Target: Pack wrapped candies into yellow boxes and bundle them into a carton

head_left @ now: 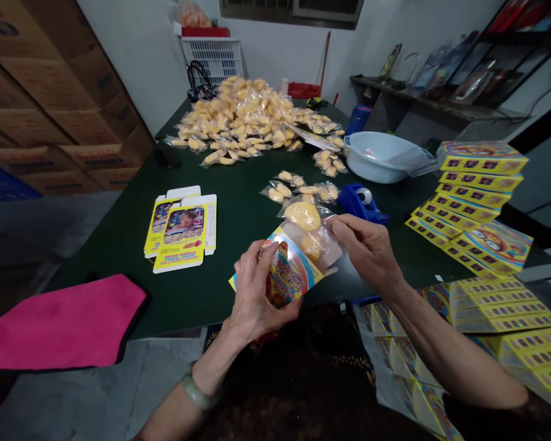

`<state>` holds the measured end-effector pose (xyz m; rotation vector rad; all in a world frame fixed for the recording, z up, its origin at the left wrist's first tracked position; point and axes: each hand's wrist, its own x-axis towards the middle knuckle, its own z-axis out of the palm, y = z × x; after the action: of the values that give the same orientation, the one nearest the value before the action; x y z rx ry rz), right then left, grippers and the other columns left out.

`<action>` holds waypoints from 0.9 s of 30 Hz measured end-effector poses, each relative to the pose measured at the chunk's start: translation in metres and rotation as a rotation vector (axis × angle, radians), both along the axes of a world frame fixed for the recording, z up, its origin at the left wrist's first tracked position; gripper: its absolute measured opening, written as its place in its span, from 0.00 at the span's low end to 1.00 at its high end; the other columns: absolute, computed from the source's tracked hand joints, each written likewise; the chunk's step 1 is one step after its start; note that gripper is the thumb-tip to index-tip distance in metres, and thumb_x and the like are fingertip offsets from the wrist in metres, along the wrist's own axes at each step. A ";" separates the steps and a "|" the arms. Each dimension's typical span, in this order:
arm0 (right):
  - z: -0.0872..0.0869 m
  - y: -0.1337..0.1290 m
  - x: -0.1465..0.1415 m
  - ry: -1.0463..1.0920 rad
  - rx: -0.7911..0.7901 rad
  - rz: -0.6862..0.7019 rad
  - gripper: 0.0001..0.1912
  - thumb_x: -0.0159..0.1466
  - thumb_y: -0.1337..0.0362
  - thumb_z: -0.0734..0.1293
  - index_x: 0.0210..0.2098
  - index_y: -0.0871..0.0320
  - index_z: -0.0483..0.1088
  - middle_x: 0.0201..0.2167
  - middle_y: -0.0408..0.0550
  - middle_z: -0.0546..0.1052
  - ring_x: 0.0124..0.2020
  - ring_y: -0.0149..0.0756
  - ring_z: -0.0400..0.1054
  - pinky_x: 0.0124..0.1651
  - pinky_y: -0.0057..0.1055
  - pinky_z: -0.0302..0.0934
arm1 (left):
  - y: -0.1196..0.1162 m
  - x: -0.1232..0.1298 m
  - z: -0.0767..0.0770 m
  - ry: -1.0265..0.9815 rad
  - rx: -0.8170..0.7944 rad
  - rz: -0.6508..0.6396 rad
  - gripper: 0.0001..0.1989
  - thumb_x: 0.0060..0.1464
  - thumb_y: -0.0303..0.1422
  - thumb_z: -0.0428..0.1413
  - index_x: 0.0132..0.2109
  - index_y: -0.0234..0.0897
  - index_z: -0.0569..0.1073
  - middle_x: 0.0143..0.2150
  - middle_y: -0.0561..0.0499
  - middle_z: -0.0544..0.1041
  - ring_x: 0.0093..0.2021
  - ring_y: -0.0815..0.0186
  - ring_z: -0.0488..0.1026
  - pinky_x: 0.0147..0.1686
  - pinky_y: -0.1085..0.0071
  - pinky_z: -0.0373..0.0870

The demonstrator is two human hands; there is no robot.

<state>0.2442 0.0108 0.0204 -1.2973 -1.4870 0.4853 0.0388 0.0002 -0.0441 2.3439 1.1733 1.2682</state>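
Observation:
My left hand [257,294] is wrapped round a colourful printed box [287,272], tilted above the table's near edge with its open end facing up and right. My right hand [367,251] pinches the edge of a clear plastic packet [303,217] that holds yellow oval pieces. The lower part of the packet lies at the box's mouth; how far inside it reaches is unclear. Several small packets [280,191] lie just beyond the box. Right of them stands a blue tape dispenser [360,205].
Flat yellow cartons [183,236] lie left on the green table [114,251], near a pink cloth item [68,318]. A large packet heap [248,113] fills the back. A pale blue basin [386,159] and stacked filled-out boxes [477,208] stand right.

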 end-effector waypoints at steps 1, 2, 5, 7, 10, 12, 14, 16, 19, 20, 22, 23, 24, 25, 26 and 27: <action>-0.001 0.000 0.000 0.012 0.026 -0.014 0.09 0.62 0.62 0.63 0.32 0.57 0.75 0.29 0.44 0.77 0.29 0.31 0.68 0.31 0.29 0.61 | 0.000 0.000 0.000 -0.011 -0.013 -0.006 0.42 0.41 0.35 0.62 0.63 0.42 0.54 0.59 0.40 0.62 0.59 0.50 0.62 0.54 0.54 0.61; -0.002 0.000 0.001 0.038 0.047 -0.026 0.10 0.63 0.62 0.63 0.33 0.56 0.75 0.29 0.44 0.77 0.28 0.30 0.68 0.31 0.29 0.62 | 0.000 0.000 0.000 -0.022 -0.027 -0.006 0.41 0.42 0.35 0.62 0.63 0.42 0.55 0.59 0.41 0.62 0.58 0.51 0.62 0.54 0.54 0.61; -0.003 0.002 0.004 0.115 0.047 -0.029 0.09 0.64 0.63 0.62 0.33 0.56 0.74 0.23 0.41 0.73 0.21 0.27 0.65 0.25 0.27 0.60 | 0.000 -0.001 -0.001 -0.027 -0.046 0.024 0.40 0.41 0.34 0.62 0.62 0.42 0.57 0.59 0.41 0.61 0.57 0.51 0.63 0.52 0.55 0.62; -0.002 0.003 0.007 0.101 0.002 -0.014 0.08 0.63 0.64 0.63 0.31 0.57 0.74 0.19 0.40 0.71 0.17 0.26 0.62 0.20 0.26 0.58 | 0.000 -0.002 -0.002 -0.001 -0.046 0.041 0.40 0.40 0.34 0.62 0.61 0.42 0.57 0.59 0.41 0.61 0.57 0.51 0.63 0.52 0.55 0.62; 0.003 0.006 0.013 0.047 -0.047 0.001 0.07 0.61 0.65 0.64 0.30 0.58 0.74 0.17 0.38 0.68 0.15 0.24 0.59 0.17 0.24 0.53 | -0.001 -0.003 -0.002 0.034 -0.049 0.048 0.39 0.41 0.35 0.62 0.61 0.43 0.57 0.59 0.41 0.61 0.56 0.51 0.64 0.51 0.55 0.62; 0.009 0.007 0.020 0.030 -0.075 0.042 0.06 0.60 0.65 0.65 0.30 0.59 0.74 0.16 0.38 0.68 0.14 0.23 0.58 0.16 0.23 0.51 | -0.001 -0.003 -0.002 0.049 -0.050 0.052 0.38 0.41 0.35 0.62 0.61 0.43 0.58 0.59 0.41 0.61 0.56 0.50 0.64 0.50 0.55 0.61; 0.014 0.009 0.027 0.004 -0.120 0.102 0.06 0.60 0.64 0.65 0.30 0.58 0.74 0.15 0.38 0.67 0.14 0.22 0.57 0.16 0.22 0.49 | -0.001 -0.003 -0.002 0.063 -0.033 0.053 0.38 0.42 0.36 0.62 0.60 0.43 0.58 0.59 0.40 0.61 0.57 0.49 0.63 0.51 0.54 0.61; 0.018 0.011 0.032 -0.034 -0.162 0.165 0.06 0.59 0.64 0.66 0.29 0.58 0.74 0.14 0.37 0.67 0.14 0.22 0.56 0.16 0.22 0.48 | -0.001 -0.003 -0.002 0.075 0.005 0.030 0.38 0.43 0.36 0.61 0.61 0.42 0.57 0.59 0.39 0.61 0.57 0.48 0.63 0.51 0.53 0.60; 0.016 0.015 0.032 -0.121 -0.222 0.290 0.08 0.59 0.63 0.64 0.29 0.58 0.75 0.13 0.37 0.66 0.14 0.22 0.55 0.16 0.22 0.47 | -0.001 -0.002 -0.003 0.111 0.076 -0.047 0.39 0.43 0.38 0.60 0.62 0.41 0.56 0.60 0.37 0.59 0.57 0.47 0.62 0.50 0.53 0.60; 0.014 0.016 0.030 -0.159 -0.237 0.330 0.09 0.59 0.64 0.64 0.29 0.59 0.75 0.14 0.37 0.66 0.14 0.22 0.55 0.16 0.22 0.47 | -0.001 -0.002 -0.003 0.131 0.092 -0.065 0.38 0.44 0.37 0.60 0.62 0.41 0.56 0.60 0.36 0.58 0.57 0.46 0.62 0.50 0.52 0.60; 0.010 0.017 0.022 -0.245 -0.233 0.363 0.10 0.60 0.64 0.62 0.29 0.59 0.74 0.15 0.39 0.68 0.16 0.24 0.57 0.19 0.23 0.49 | -0.002 -0.002 -0.004 0.158 0.097 -0.070 0.37 0.44 0.37 0.60 0.61 0.41 0.57 0.60 0.36 0.57 0.57 0.46 0.62 0.50 0.52 0.60; 0.007 0.016 0.017 -0.293 -0.211 0.352 0.10 0.60 0.65 0.61 0.29 0.59 0.74 0.17 0.39 0.69 0.18 0.24 0.58 0.20 0.23 0.50 | -0.001 -0.003 -0.004 0.160 0.089 -0.062 0.37 0.44 0.37 0.60 0.61 0.40 0.57 0.60 0.36 0.57 0.57 0.46 0.62 0.49 0.52 0.61; 0.005 0.016 0.011 -0.347 -0.182 0.321 0.10 0.61 0.65 0.61 0.30 0.59 0.74 0.18 0.40 0.70 0.19 0.25 0.59 0.22 0.24 0.50 | -0.001 -0.003 -0.005 0.155 0.079 -0.053 0.36 0.44 0.37 0.60 0.60 0.40 0.58 0.60 0.36 0.58 0.57 0.46 0.63 0.49 0.52 0.61; 0.003 0.014 0.005 -0.407 -0.149 0.280 0.10 0.61 0.66 0.60 0.31 0.59 0.74 0.20 0.41 0.72 0.20 0.26 0.60 0.24 0.25 0.51 | 0.000 -0.003 -0.006 0.144 0.069 -0.047 0.36 0.44 0.37 0.60 0.60 0.40 0.58 0.60 0.36 0.58 0.57 0.46 0.63 0.49 0.52 0.61; 0.001 0.013 -0.001 -0.472 -0.113 0.229 0.10 0.61 0.66 0.60 0.32 0.59 0.74 0.22 0.42 0.73 0.22 0.27 0.61 0.25 0.26 0.51 | 0.000 -0.004 -0.006 0.131 0.062 -0.043 0.36 0.44 0.37 0.60 0.60 0.40 0.58 0.60 0.36 0.59 0.57 0.46 0.63 0.49 0.52 0.61; 0.000 0.011 -0.008 -0.542 -0.082 0.172 0.10 0.62 0.65 0.60 0.33 0.58 0.74 0.24 0.44 0.75 0.23 0.29 0.63 0.27 0.27 0.52 | 0.000 -0.004 -0.007 0.120 0.059 -0.040 0.36 0.43 0.37 0.60 0.60 0.40 0.58 0.60 0.36 0.59 0.57 0.46 0.63 0.49 0.52 0.61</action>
<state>0.2366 0.0217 0.0199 -1.4424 -2.0582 0.3175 0.0345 0.0006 -0.0510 2.5043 1.1323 1.1793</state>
